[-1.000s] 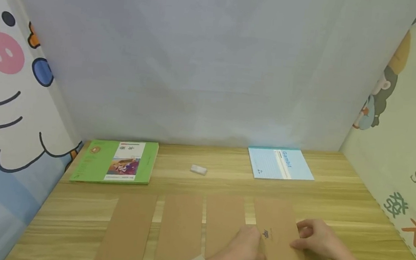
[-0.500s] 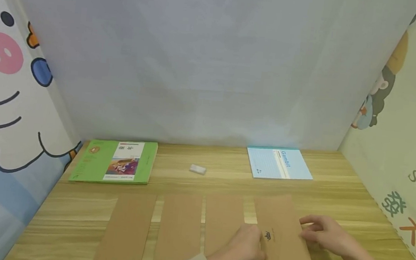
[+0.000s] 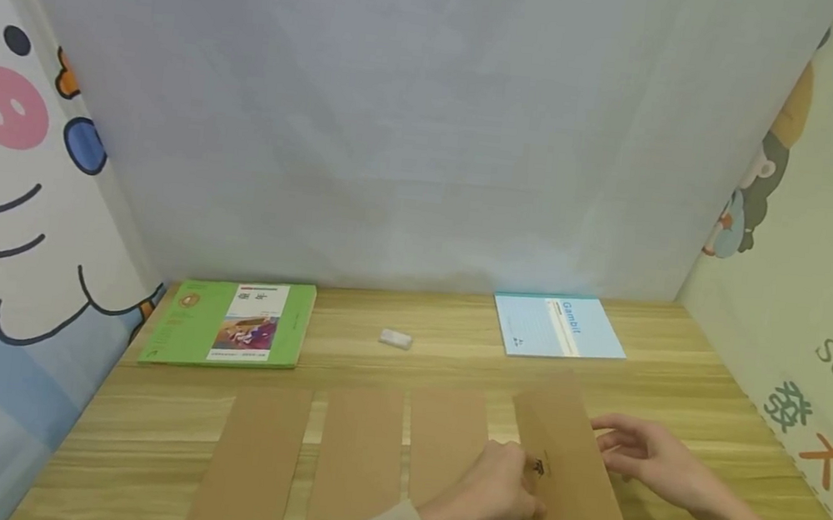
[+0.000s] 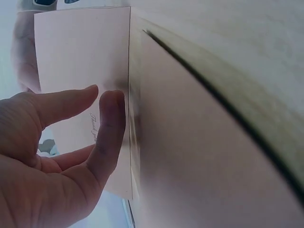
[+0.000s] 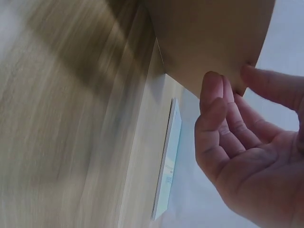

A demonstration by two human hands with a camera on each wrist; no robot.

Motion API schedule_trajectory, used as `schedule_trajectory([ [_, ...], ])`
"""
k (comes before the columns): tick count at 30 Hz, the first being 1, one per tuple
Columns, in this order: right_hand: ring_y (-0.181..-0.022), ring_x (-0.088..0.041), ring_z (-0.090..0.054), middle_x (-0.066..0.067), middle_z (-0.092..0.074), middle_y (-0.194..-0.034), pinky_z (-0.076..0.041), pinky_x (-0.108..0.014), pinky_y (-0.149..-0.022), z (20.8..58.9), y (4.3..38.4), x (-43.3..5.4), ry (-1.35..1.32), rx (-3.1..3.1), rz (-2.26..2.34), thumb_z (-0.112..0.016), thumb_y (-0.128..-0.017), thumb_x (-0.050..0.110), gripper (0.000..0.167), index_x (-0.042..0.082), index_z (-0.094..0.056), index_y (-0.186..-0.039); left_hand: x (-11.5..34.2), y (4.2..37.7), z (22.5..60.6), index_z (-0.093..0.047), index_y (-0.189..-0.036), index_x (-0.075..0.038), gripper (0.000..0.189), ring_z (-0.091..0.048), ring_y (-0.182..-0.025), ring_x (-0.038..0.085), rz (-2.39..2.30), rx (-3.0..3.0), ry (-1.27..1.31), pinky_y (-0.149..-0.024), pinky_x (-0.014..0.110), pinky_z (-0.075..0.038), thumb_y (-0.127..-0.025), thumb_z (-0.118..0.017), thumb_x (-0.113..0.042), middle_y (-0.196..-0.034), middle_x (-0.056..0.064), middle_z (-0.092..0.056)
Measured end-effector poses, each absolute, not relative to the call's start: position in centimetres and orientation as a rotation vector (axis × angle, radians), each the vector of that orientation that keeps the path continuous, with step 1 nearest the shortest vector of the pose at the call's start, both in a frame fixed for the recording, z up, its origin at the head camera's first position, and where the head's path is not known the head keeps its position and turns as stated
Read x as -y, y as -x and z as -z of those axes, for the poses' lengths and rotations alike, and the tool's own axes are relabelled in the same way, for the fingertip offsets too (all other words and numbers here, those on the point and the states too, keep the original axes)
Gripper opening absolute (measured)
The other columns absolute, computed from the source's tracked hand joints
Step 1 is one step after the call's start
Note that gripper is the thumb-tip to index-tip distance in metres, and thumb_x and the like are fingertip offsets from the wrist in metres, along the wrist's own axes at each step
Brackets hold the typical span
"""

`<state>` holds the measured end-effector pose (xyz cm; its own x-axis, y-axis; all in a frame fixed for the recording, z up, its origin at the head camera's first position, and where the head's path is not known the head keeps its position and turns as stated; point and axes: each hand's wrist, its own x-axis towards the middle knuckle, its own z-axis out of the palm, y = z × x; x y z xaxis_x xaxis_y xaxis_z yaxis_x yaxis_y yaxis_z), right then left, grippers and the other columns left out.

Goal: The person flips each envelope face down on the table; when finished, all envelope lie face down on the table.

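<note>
A brown kraft-paper card (image 3: 578, 489) with a small dark crown print stands tilted, its right side raised off the wooden table. The left wrist view shows "Thank you" lettering on its face (image 4: 80, 52). My right hand (image 3: 660, 468) pinches the raised right edge, thumb at the rim and fingers against the underside (image 5: 204, 38). My left hand (image 3: 480, 492) is by the card's left edge; its thumb and a finger lie against the printed face with a gap between their tips. Three similar brown cards lie flat to the left, the nearest card (image 3: 449, 422) partly under my left hand.
At the back left lies a green book (image 3: 184, 325) with a picture cover. A white eraser (image 3: 396, 339) is at the back middle, and a light-blue notebook (image 3: 531, 325) at the back right. Wall sheets (image 3: 399, 124) enclose the table (image 3: 679, 352) behind and on both sides.
The card's right side has risen from nearly flat to a steep tilt, and the card has shifted slightly right. My right hand has moved up with that edge; the left stays nearly in place.
</note>
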<state>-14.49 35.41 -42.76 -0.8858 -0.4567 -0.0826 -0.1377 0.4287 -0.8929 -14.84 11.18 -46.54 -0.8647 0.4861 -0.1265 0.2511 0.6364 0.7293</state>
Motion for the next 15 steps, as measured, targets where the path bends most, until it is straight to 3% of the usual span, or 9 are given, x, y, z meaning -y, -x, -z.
schedule_trajectory([
  [9,-0.098,-0.021,-0.063,-0.031,-0.054,-0.115,-0.054,-0.039,-0.077,43.1,14.6,-35.2,0.650,-2.264,1.503,-0.054,-0.095,0.002,0.048,-0.017,-0.035,-0.134,-11.1,15.6,46.4,-0.065,-0.118,-0.005,0.055,-0.055,-0.051,0.003,-1.251,-2.413,-0.553,-0.047,0.017,-0.047,-0.067,-0.086,-0.007,-0.063,-0.006,-0.062],
  [15,-0.098,-0.026,-0.063,-0.037,-0.048,-0.119,-0.054,-0.038,-0.079,43.7,14.8,-34.6,0.696,-2.189,1.545,-0.057,-0.093,0.001,0.056,-0.017,-0.030,-0.138,-11.2,15.9,46.2,-0.064,-0.119,-0.007,0.057,-0.058,-0.057,0.003,-1.257,-2.405,-0.517,-0.052,0.018,-0.048,-0.067,-0.087,-0.010,-0.068,-0.005,-0.065],
])
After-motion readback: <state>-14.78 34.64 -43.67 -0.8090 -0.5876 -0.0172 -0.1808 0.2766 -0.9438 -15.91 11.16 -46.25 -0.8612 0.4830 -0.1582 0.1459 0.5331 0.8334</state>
